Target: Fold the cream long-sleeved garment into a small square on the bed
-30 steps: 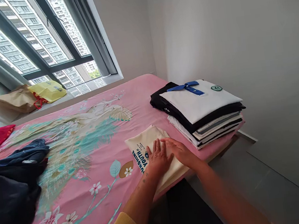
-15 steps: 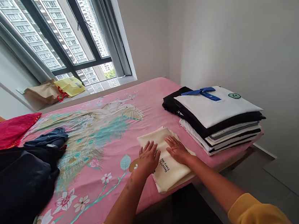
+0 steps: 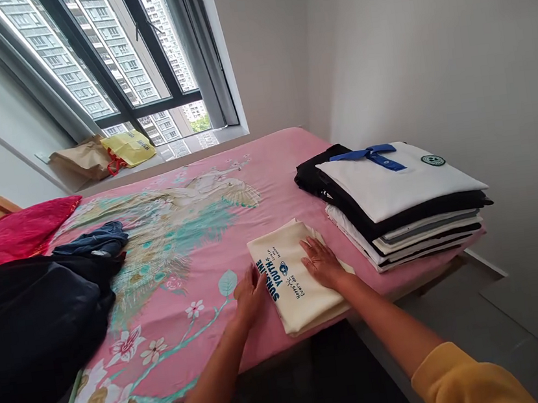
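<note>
A cream folded T-shirt (image 3: 305, 301) with blue and black lettering, including "SUNSHINE YOUTH", lies near the bed's front edge. My right hand (image 3: 323, 263) rests flat on its right half, fingers spread. Beside the shirt's left edge is my left hand (image 3: 250, 290), fingers stretched out and pointing away from me; whether they touch the fabric is hard to tell. To the right stands a stack of folded clothes (image 3: 404, 224), topped by a white shirt (image 3: 389, 183) with a blue collar and a round green badge.
A pink bedsheet (image 3: 275, 174) with a peacock print covers the bed. On the left lie dark clothing (image 3: 33, 322), folded jeans (image 3: 95, 241) and a red pillow (image 3: 18, 232). Paper bag (image 3: 85, 160) and yellow bag (image 3: 130, 148) sit on the windowsill. A wall borders the right.
My left hand has slid left off the shirt's face to its left edge, uncovering the printed lettering. My right hand stays flat on the shirt. The view has shifted slightly.
</note>
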